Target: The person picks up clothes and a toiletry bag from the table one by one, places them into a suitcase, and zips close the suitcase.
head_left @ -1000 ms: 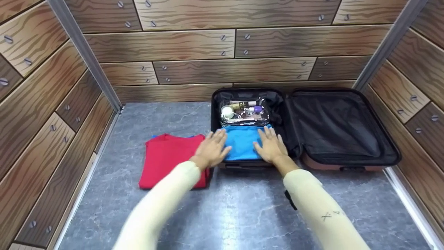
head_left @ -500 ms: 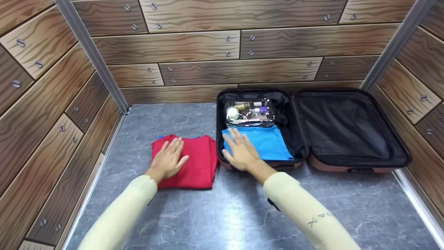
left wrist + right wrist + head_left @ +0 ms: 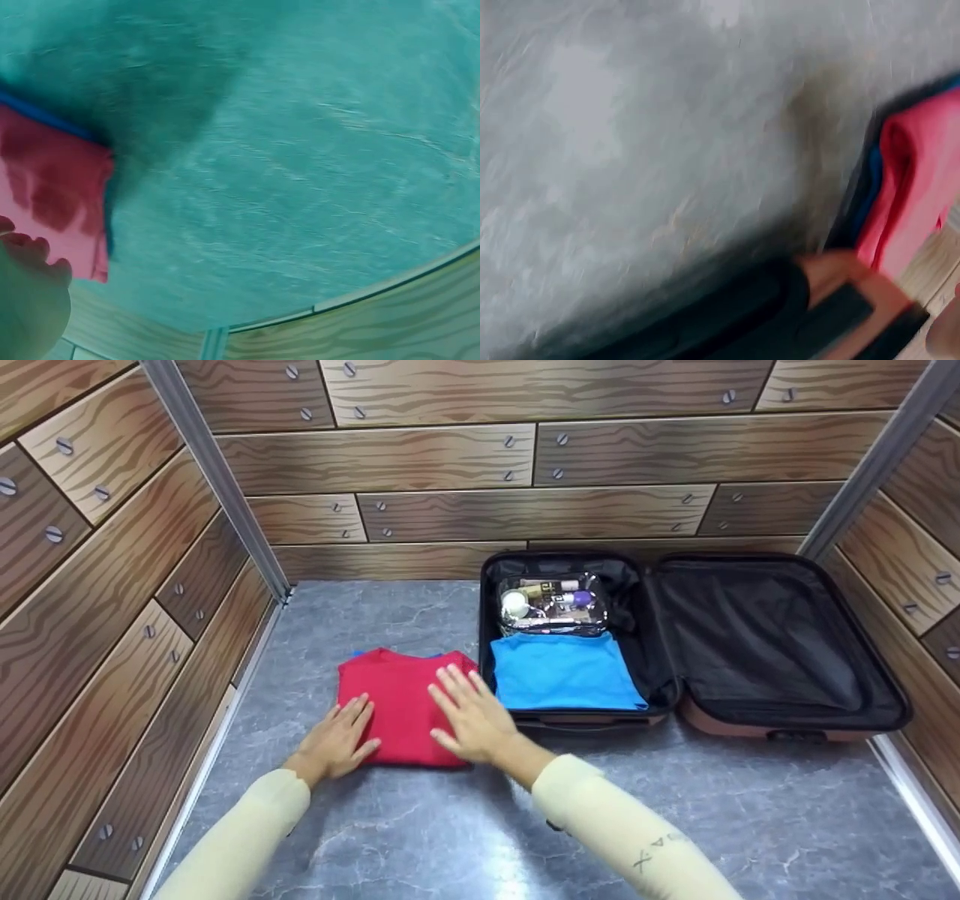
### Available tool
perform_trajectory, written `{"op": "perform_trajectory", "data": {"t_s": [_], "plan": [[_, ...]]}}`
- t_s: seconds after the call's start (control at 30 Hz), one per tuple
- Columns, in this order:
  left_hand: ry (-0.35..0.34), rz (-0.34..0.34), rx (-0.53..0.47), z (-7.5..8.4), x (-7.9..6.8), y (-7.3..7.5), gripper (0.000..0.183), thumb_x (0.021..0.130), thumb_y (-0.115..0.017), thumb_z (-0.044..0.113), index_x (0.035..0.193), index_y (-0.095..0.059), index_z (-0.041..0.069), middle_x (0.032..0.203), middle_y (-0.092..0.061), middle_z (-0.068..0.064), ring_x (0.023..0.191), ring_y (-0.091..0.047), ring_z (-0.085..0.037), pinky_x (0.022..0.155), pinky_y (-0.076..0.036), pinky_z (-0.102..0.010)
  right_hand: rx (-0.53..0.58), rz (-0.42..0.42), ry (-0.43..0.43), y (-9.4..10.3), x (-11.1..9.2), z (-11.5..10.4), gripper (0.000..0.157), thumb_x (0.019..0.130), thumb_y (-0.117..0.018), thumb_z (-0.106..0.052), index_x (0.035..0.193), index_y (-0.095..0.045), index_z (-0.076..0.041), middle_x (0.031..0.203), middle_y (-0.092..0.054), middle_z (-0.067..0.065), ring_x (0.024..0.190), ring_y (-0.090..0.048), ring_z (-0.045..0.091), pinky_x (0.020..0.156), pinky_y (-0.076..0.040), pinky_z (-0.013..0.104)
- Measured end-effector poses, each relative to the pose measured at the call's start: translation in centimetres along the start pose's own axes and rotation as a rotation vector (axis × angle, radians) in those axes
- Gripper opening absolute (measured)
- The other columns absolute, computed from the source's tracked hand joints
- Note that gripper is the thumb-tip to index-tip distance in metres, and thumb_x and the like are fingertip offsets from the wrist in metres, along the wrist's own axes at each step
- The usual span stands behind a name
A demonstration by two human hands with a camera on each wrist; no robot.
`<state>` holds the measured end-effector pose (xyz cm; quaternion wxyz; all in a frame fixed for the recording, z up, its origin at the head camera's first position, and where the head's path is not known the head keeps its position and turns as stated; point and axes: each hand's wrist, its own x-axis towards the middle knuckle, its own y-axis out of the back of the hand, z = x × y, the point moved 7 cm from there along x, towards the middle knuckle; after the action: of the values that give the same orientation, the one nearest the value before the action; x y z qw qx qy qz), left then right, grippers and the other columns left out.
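A folded red garment (image 3: 401,701) lies on the floor left of the suitcase, and a strip of blue fabric (image 3: 873,180) shows beneath it. My left hand (image 3: 334,741) is at its left front part, fingers straight. The right hand (image 3: 475,718), fingers spread, is over the garment's right side, near the suitcase; whether it touches the cloth I cannot tell. In the left wrist view, fingers (image 3: 36,259) show at the red cloth's edge. Inside the suitcase's left half lies a folded light-blue cloth (image 3: 564,671), with no hand on it.
The open suitcase (image 3: 757,630) lies flat, its black-lined right half spread to the right. Behind the blue cloth sits a clear pouch (image 3: 551,611) of cosmetics. Wood-patterned walls (image 3: 435,457) enclose the grey marbled floor (image 3: 375,600) at the back and both sides.
Both hands have come off the light-blue cloth in the suitcase and moved left to the red garment, the left hand first. The head view has shifted slightly left.
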<state>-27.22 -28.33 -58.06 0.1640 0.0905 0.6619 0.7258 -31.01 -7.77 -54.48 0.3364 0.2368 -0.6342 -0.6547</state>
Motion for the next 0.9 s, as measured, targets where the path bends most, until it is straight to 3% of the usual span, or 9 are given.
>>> {"op": "perform_trajectory", "data": {"t_s": [0.23,0.47,0.57,0.73,0.9], "plan": [[-0.081,-0.043,0.05,0.7,-0.4,-1.4,0.085,0.097,-0.055,0.052,0.153,-0.027,-0.006,0.161,-0.025,-0.026,0.149,-0.026,-0.043,0.122,-0.025,-0.049,-0.174,-0.013,0.072,-2.3,-0.4,-2.7,0.082,0.095,-0.041,-0.066,0.157,-0.031,-0.014,0.165,-0.023,0.011,0.154,-0.019,0.029,0.124,-0.02,0.042],[-0.017,-0.08,0.092,1.6,0.8,-2.2,0.08,0.093,-0.059,0.032,0.154,-0.024,-0.005,0.159,-0.022,-0.033,0.146,-0.024,-0.051,0.118,-0.029,-0.057,-0.064,-0.168,0.034,-4.5,-0.2,-3.5,0.079,0.092,-0.057,-0.053,0.157,-0.031,-0.016,0.164,-0.027,0.011,0.152,-0.026,0.029,0.121,-0.029,0.041],[0.005,-0.126,0.113,1.9,1.3,-2.2,0.078,0.095,-0.058,0.033,0.155,-0.023,-0.003,0.159,-0.022,-0.032,0.146,-0.024,-0.051,0.118,-0.029,-0.056,-0.078,-0.193,0.008,-4.6,0.2,-3.6,0.074,0.092,-0.059,-0.046,0.155,-0.035,-0.015,0.16,-0.035,0.013,0.149,-0.033,0.03,0.118,-0.034,0.042],[0.005,-0.195,0.151,2.2,1.6,-2.2,0.078,0.095,-0.061,0.033,0.155,-0.026,-0.003,0.157,-0.026,-0.032,0.145,-0.028,-0.051,0.116,-0.032,-0.055,0.023,-0.231,-0.081,-4.8,0.6,-4.1,0.075,0.089,-0.064,-0.04,0.153,-0.038,-0.01,0.156,-0.04,0.017,0.146,-0.036,0.035,0.116,-0.036,0.048],[0.018,-0.239,0.151,2.1,1.8,-2.3,0.082,0.089,-0.072,0.021,0.154,-0.028,-0.003,0.156,-0.028,-0.033,0.144,-0.029,-0.051,0.115,-0.034,-0.055,0.05,-0.22,-0.13,-5.3,0.9,-4.9,0.082,0.083,-0.072,-0.031,0.153,-0.037,-0.006,0.153,-0.043,0.02,0.144,-0.038,0.039,0.115,-0.037,0.053]]}}
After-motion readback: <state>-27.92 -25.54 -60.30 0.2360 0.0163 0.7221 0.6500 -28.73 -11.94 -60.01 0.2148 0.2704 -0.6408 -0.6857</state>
